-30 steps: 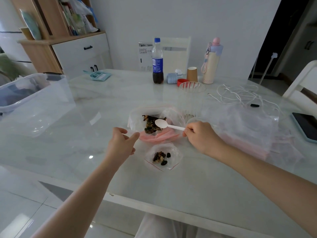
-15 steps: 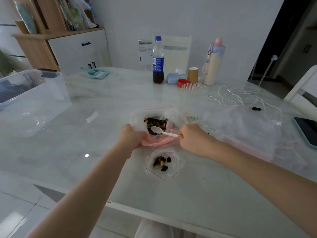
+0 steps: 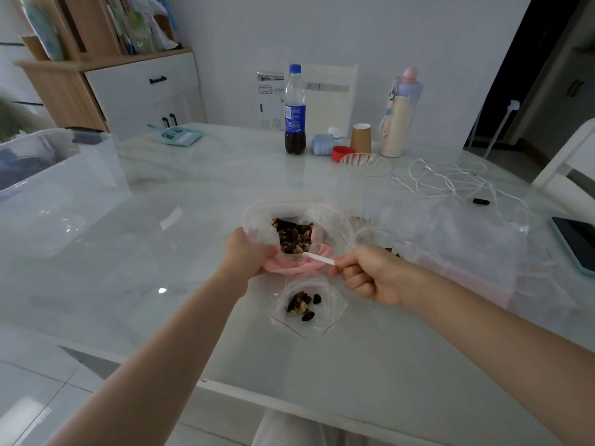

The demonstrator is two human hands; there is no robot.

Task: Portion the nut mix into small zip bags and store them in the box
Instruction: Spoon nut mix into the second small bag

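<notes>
A large open bag [image 3: 257,220] of dark nut mix [image 3: 293,235] stands at the table's middle. My left hand [image 3: 246,252] grips its pink lower edge on the left side. My right hand [image 3: 370,273] pinches a white plastic spoon [image 3: 317,258], whose bowl is dipped into the nuts. Just in front lies a small clear zip bag [image 3: 304,305] with a red seal line and a little nut mix inside. A big clear plastic box [image 3: 54,188] stands at the far left.
A pile of empty clear bags [image 3: 476,246] lies to the right. White cables [image 3: 450,181], a phone [image 3: 576,241], a clear jar [image 3: 363,185], a cola bottle [image 3: 294,114], a paper cup [image 3: 360,138] and a pastel flask [image 3: 399,114] sit farther back. The table's front edge runs close below the small bag.
My left hand moved forward from the table and closed on the large bag's edge. My right hand lowered the spoon from above the bag into the nut mix.
</notes>
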